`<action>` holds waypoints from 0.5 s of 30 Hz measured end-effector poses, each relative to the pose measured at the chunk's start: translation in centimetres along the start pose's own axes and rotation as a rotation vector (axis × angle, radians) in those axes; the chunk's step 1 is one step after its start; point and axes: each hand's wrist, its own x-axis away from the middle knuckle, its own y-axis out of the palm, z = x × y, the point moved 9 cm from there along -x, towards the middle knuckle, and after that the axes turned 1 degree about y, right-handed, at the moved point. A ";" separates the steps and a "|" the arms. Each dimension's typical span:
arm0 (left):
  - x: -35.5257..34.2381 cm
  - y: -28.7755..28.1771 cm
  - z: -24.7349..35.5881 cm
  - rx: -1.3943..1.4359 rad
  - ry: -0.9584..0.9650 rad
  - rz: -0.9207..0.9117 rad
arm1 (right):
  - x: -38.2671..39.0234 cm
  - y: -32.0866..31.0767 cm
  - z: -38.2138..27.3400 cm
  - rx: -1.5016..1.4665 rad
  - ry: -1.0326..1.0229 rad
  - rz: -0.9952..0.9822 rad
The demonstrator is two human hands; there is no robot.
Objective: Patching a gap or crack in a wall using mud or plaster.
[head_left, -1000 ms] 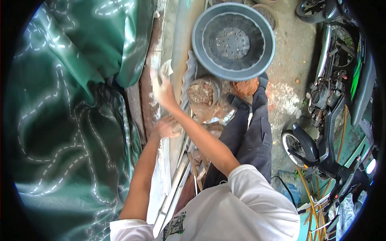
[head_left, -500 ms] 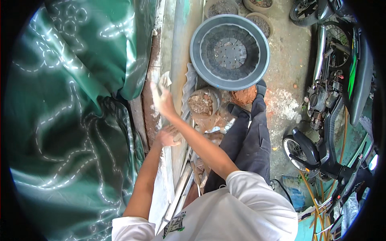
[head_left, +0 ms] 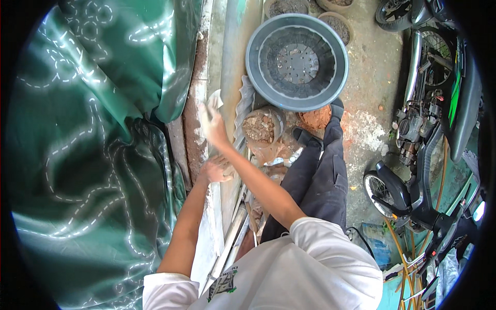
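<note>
My right hand (head_left: 213, 126), dusted white on the fingers, reaches across to the narrow ledge (head_left: 213, 67). A small whitish folded sheet (head_left: 215, 99) sticks out at its fingertips, seemingly pinched there; whether it is paper or cloth is unclear. Nearer to me, my left hand (head_left: 217, 169) rests on the ledge with its fingers stretched out and holds nothing. White dusty patches mark the ledge around both hands. My right forearm passes just to the right of the left hand.
Draped green sheeting (head_left: 77, 155) covers the left side. Ahead on the right stands a large grey basin (head_left: 253, 77), with a rubble-filled pot (head_left: 258, 129) nearer to me. Long pipes (head_left: 227, 250) lie beside my body. A motorcycle (head_left: 426, 129) is parked on the right.
My right hand has shifted slightly right, with the whitish sheet moving along. The left hand stays on the ledge, its fingers moved only a little. The whole view has shifted slightly.
</note>
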 end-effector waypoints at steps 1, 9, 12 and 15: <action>0.1 0.5 -0.1 0.021 -0.024 -0.062 | 0.6 -1.1 -0.7 -0.045 -0.089 0.113; 0.3 1.2 -0.6 0.056 -0.085 -0.172 | 3.0 0.8 0.1 -0.267 0.241 -0.138; 0.5 1.8 -0.8 0.026 -0.111 -0.273 | 2.8 -2.0 -3.3 0.275 -0.081 0.089; 0.7 1.6 -0.5 -0.100 -0.107 -0.235 | 2.6 -1.2 -1.3 0.139 0.075 -0.013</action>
